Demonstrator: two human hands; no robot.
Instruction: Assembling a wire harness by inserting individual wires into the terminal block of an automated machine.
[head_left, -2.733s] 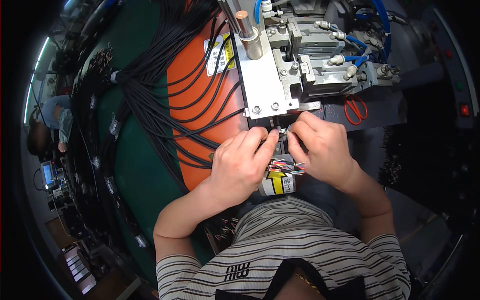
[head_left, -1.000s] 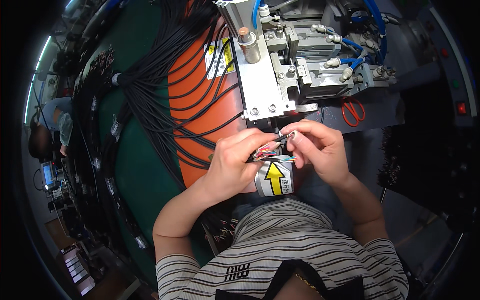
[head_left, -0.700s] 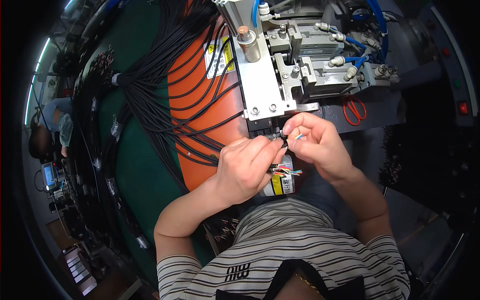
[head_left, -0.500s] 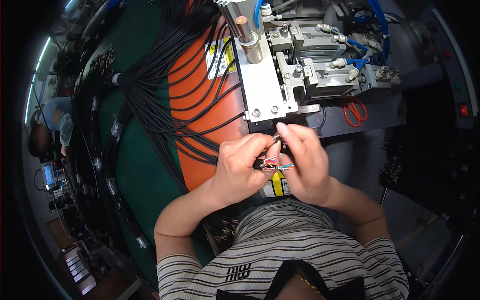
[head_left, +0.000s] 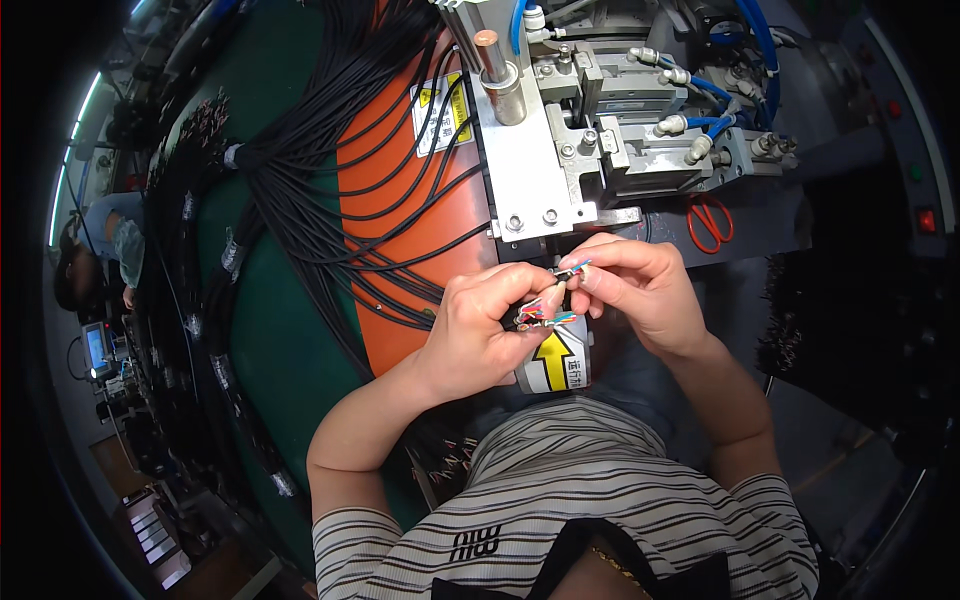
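Shifted rightward, the right hand point(head_left: 640, 290) pinches one cable's wires point(head_left: 577, 269), left hand point(head_left: 478, 325) clasping two or more cables point(head_left: 530, 316).

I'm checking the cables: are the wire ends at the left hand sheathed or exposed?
Exposed: the wire ends show separate colours, pink and green included, at the left hand.

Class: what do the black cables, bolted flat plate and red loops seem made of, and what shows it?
Black cables: probably satin plastic or rubber sheathing; they bend smoothly. Bolted flat plate: likely smooth metal; silvery, bright sheen. Red loops: perhaps smooth plastic, evenly coloured; coated metal possible.
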